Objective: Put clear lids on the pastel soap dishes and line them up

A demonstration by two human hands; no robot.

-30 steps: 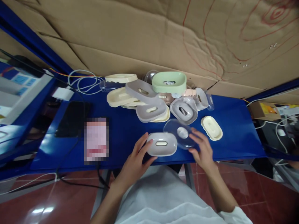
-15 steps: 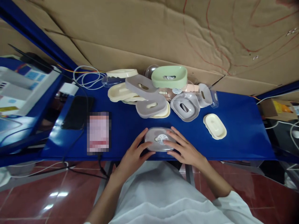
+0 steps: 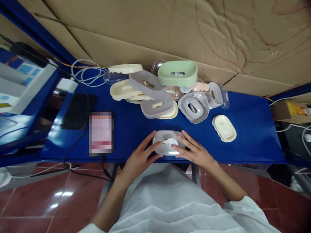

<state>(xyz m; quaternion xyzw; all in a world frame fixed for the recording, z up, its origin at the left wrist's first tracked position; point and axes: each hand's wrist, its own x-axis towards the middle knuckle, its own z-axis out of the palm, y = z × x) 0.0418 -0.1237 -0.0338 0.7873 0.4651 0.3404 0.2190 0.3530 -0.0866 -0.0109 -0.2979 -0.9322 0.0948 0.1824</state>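
Note:
A grey soap box (image 3: 166,151) with a clear cover and a round white sticker lies at the table's front edge. Around its left end my left hand (image 3: 141,158) is curled, index fingertip on top and thumb at the near side. My right hand (image 3: 200,156) grips the right end, with fingertips on the cover by the sticker and along the far rim. A loose cream soap dish insert (image 3: 225,128) rests to the right, apart from both hands.
Behind the box is a pile of soap dish parts, with a green dish (image 3: 178,81) on top and grey trays (image 3: 157,112) below. At left lie a black phone-like slab (image 3: 75,111), a pixelated device (image 3: 100,132) and a coiled white cable (image 3: 84,72). Cardboard (image 3: 145,35) backs the blue table (image 3: 255,136).
The whole view has shifted slightly, with the table things appearing a little higher. Both hands stay around the grey soap box, whose pose looks much the same.

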